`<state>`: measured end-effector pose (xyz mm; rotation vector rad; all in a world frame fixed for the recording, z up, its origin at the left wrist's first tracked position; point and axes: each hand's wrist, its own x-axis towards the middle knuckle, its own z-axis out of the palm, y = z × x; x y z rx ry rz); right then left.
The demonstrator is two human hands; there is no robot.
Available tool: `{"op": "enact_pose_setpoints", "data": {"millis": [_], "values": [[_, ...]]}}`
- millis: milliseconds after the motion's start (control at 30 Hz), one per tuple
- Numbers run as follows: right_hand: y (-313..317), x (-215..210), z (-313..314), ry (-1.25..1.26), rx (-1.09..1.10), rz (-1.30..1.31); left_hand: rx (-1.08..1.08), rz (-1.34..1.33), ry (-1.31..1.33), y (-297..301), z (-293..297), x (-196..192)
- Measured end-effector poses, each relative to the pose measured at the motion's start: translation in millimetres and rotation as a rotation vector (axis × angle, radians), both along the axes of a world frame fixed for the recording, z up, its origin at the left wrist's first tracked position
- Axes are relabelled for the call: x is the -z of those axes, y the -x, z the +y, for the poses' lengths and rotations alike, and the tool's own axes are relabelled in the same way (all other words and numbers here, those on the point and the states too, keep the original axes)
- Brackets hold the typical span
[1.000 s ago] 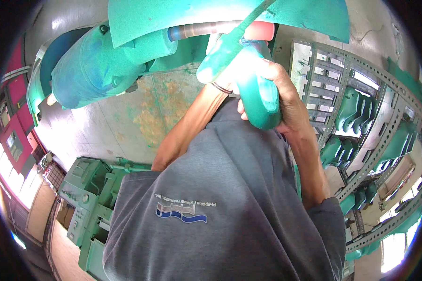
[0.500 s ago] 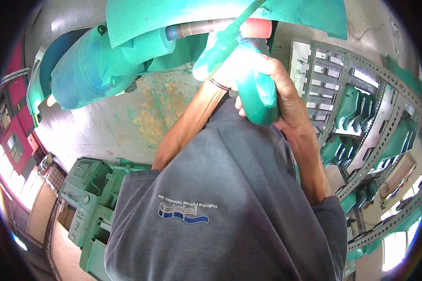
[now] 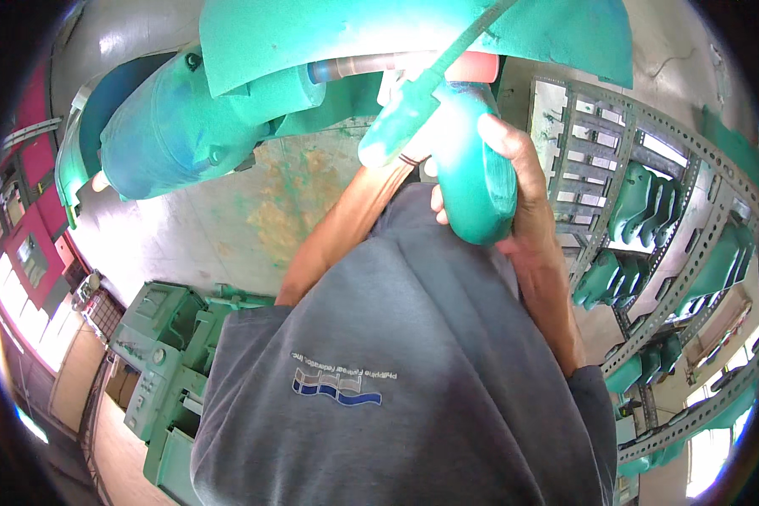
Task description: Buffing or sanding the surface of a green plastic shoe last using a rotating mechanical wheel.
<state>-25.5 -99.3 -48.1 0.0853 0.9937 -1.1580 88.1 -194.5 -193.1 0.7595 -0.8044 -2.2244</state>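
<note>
A glossy green shoe last (image 3: 472, 181) is tilted below the grinding machine's hood, its rounded end toward me. My right hand (image 3: 521, 173) is closed round its near part, thumb on top and fingertips showing along the left side. My left hand (image 3: 422, 142) grips the last farther up; glare and the lamp hide most of its fingers. Just beyond the last's far end is a reddish roller (image 3: 474, 67) on a dark shaft. A bright green-dusted lamp (image 3: 405, 118) on a thin arm hangs in front of my left hand.
The curved green hood (image 3: 413, 34) spans the top. At its left hangs a dusty green bag-like cylinder (image 3: 173, 126). A perforated metal rack (image 3: 594, 126) with green curved pieces stands on the right. Another green machine (image 3: 164, 363) sits at lower left, beyond the stained floor (image 3: 291, 194).
Both hands and the shoe last have come slightly down toward me, and the last's upper surface shows more. The whole view has also shifted a little.
</note>
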Motion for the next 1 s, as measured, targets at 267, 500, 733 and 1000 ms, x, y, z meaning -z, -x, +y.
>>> {"op": "enact_pose_setpoints", "data": {"millis": [267,500,733,1000], "values": [[-1,11,-3,-0.011,0.031,-0.036,-0.004,0.195,-0.283,7,-19,32],[-4,10,3,0.017,0.056,-0.055,0.117,0.158,-0.117,4,-16,23],[-5,0,5,0.018,0.054,-0.033,0.014,0.125,-0.22,6,-9,-2],[-3,2,-2,0.011,0.054,-0.077,0.068,0.159,-0.204,7,-18,-1]]}}
